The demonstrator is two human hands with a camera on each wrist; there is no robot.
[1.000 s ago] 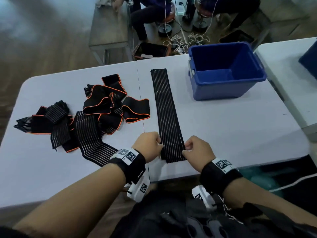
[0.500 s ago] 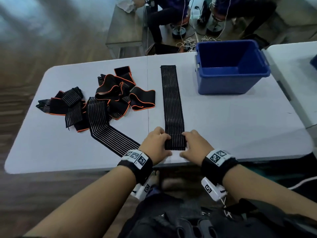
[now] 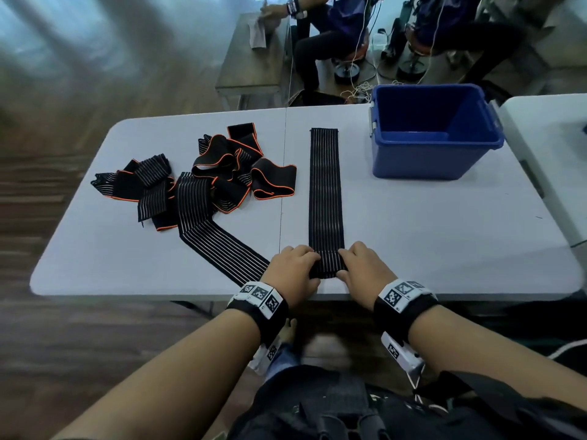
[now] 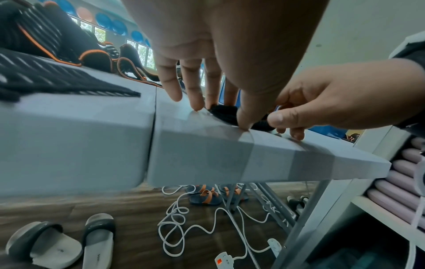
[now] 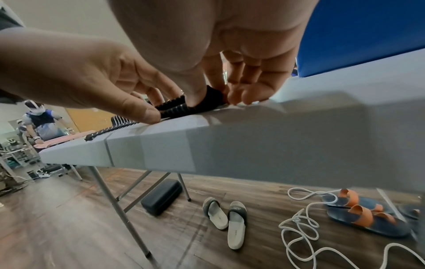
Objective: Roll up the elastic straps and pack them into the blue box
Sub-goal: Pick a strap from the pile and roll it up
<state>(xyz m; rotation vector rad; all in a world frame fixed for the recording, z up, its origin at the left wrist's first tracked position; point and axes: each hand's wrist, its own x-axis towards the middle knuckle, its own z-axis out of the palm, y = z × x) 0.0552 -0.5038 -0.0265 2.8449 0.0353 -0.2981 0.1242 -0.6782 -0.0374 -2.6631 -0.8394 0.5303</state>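
Observation:
A long black strap with white stripes (image 3: 326, 192) lies straight along the white table (image 3: 444, 233), and its near end is turned into a small roll (image 3: 327, 265). My left hand (image 3: 298, 265) pinches the roll's left side and my right hand (image 3: 359, 265) pinches its right side. In the left wrist view my left fingers (image 4: 195, 98) and thumb hold the black roll (image 4: 224, 112) at the table edge. In the right wrist view my right fingers (image 5: 239, 91) curl over the roll (image 5: 214, 98). The blue box (image 3: 435, 131) stands open at the far right.
A tangled pile of black straps with orange edges (image 3: 222, 173) lies at the left, and one striped strap (image 3: 222, 246) runs from it toward my left wrist. A second white table (image 3: 546, 128) adjoins on the right. People sit beyond the far edge (image 3: 333, 42).
The strap's near end, flat a second ago, is now turned over into a small roll. Both hands have moved slightly away from the table edge with it.

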